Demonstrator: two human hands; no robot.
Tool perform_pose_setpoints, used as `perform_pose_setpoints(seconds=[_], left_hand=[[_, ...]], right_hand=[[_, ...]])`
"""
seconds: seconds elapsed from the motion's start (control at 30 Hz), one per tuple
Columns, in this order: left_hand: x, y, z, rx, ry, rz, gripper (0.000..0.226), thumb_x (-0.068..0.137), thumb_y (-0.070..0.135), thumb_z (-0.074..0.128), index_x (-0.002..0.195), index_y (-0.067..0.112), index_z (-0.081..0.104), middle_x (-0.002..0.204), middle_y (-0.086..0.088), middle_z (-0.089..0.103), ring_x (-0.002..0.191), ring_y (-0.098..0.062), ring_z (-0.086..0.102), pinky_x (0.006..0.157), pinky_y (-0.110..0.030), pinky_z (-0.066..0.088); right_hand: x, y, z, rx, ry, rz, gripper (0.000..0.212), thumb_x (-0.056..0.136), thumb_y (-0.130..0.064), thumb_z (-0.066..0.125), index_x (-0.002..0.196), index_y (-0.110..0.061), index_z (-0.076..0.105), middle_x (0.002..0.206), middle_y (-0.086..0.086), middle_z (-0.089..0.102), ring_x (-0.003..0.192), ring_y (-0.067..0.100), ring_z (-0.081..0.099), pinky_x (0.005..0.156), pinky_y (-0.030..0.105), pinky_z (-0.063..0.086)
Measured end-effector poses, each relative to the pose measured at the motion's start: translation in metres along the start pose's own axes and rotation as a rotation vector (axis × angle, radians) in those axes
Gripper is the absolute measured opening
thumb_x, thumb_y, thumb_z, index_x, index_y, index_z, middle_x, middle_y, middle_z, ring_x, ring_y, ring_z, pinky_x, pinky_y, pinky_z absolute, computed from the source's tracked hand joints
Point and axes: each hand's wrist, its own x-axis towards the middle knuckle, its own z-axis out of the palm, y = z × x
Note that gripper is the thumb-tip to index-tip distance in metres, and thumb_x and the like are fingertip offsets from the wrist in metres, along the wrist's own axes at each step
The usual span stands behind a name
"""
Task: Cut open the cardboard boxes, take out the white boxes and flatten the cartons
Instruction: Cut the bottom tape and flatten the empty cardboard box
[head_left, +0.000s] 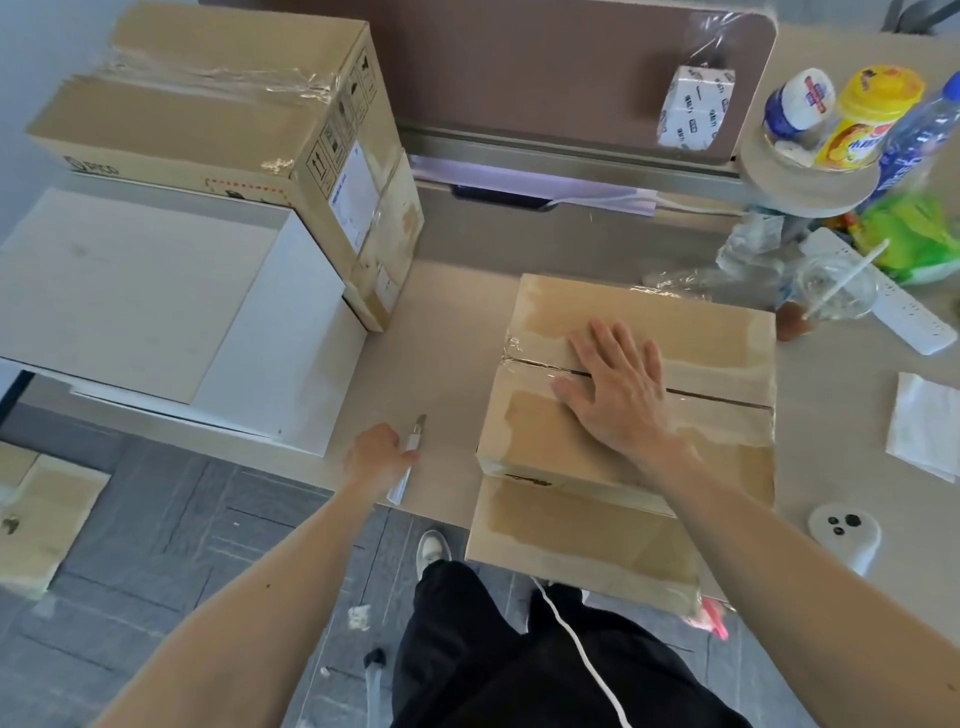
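Floor, near left: flat cardboard piece lying on the grey tiles, beside the desk's left end. Left hand over the near edge of the desk, fingers curled round a white utility knife, blade end pointing toward the far edge. Knife is clear of the box.

Cardboard box sits at the near edge, right of centre, top flaps closed and taped, seam showing as a dark line across the top. Right hand lies flat on the box top across that seam, fingers straight and spread, palm down.

Right of the box: white round object at the near edge, folded white napkin further in.

Left end of the desk: white boxes lying flat, stacked. Behind them at the far left corner, a large taped cardboard carton, closed.

Far right corner: clear cup with a straw, white power strip, several bottles, and a green bag, all packed close together.
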Motion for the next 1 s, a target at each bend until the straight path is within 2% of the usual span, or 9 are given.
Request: perform_pose_setpoints(seconds=[0.1,0.33,0.4,0.5,0.6,0.7,0.8,0.9,1.0], left_hand=[[0.003,0.000,0.006,0.039,-0.006,0.007,0.026,0.080,0.032,0.072,0.070,0.017,0.053,0.083,-0.005,0.064,0.085,-0.029,0.064,0.057,-0.029,0.036],[-0.002,0.017,0.008,0.097,0.013,0.020,0.020,0.095,0.029,0.061,0.100,0.011,0.067,0.093,-0.005,0.062,0.086,-0.026,0.059,0.073,-0.032,0.044],[-0.006,0.025,0.002,0.050,0.026,0.039,0.018,0.095,0.031,0.062,0.094,0.014,0.067,0.093,-0.005,0.063,0.091,-0.028,0.062,0.075,-0.033,0.046],[-0.007,0.046,-0.015,-0.097,0.064,0.103,0.026,0.091,0.031,0.065,0.069,0.018,0.056,0.074,-0.003,0.057,0.089,-0.032,0.063,0.071,-0.033,0.043],[-0.025,0.077,-0.038,-0.364,0.055,0.232,0.014,0.097,0.021,0.061,0.085,0.014,0.059,0.079,-0.002,0.055,0.081,-0.022,0.055,0.067,-0.029,0.039],[-0.055,0.107,-0.056,-0.595,0.018,0.373,0.008,0.100,0.019,0.060,0.106,0.015,0.063,0.094,-0.003,0.065,0.084,-0.014,0.060,0.070,-0.016,0.047],[-0.076,0.128,-0.061,-0.709,-0.031,0.466,0.015,0.098,0.015,0.062,0.112,0.015,0.058,0.084,-0.006,0.070,0.083,-0.017,0.064,0.078,-0.032,0.051],[-0.092,0.146,-0.058,-0.808,-0.124,0.520,0.019,0.099,0.009,0.059,0.112,0.014,0.046,0.075,-0.004,0.072,0.075,-0.016,0.066,0.074,-0.030,0.053],[-0.105,0.160,-0.051,-0.845,-0.185,0.529,0.018,0.100,0.005,0.057,0.105,0.014,0.042,0.070,-0.005,0.068,0.062,-0.012,0.064,0.064,-0.026,0.053]], right_hand=[[-0.014,-0.004,0.004,0.004,0.003,0.013,0.073,0.087,-0.070,0.018,0.152,-0.036,0.022,0.165,-0.008,0.010,0.152,0.019,0.002,0.122,0.047,-0.001],[-0.039,-0.007,0.011,0.022,0.031,0.027,0.074,0.087,-0.070,0.022,0.153,-0.036,0.025,0.164,-0.009,0.012,0.152,0.017,0.003,0.123,0.046,0.000],[-0.040,-0.008,0.009,0.050,0.038,0.029,0.076,0.085,-0.071,0.022,0.152,-0.036,0.028,0.164,-0.010,0.014,0.152,0.016,0.004,0.123,0.045,-0.001],[-0.040,-0.008,0.005,0.147,0.051,0.040,0.078,0.080,-0.071,0.025,0.148,-0.034,0.038,0.162,-0.010,0.020,0.151,0.015,0.009,0.123,0.044,0.000],[-0.035,-0.009,0.000,0.330,0.107,0.042,0.066,0.080,-0.062,0.039,0.127,-0.023,0.063,0.149,-0.002,0.045,0.142,0.018,0.033,0.118,0.049,0.017],[-0.028,-0.013,-0.012,0.614,0.175,0.105,0.030,0.089,-0.033,0.066,0.109,-0.012,0.073,0.127,0.003,0.062,0.115,0.017,0.059,0.105,0.029,0.037],[-0.027,-0.025,-0.032,0.870,0.098,0.150,0.018,0.094,-0.024,0.065,0.108,-0.017,0.074,0.113,-0.005,0.067,0.098,0.001,0.063,0.089,0.015,0.043],[-0.027,-0.038,-0.044,1.097,-0.042,0.172,0.017,0.099,-0.029,0.058,0.104,-0.027,0.074,0.108,-0.007,0.071,0.100,0.010,0.065,0.093,0.029,0.049],[-0.031,-0.043,-0.047,1.371,-0.230,0.196,0.025,0.103,-0.034,0.049,0.106,-0.027,0.073,0.112,0.004,0.073,0.112,0.025,0.065,0.096,0.043,0.050]])
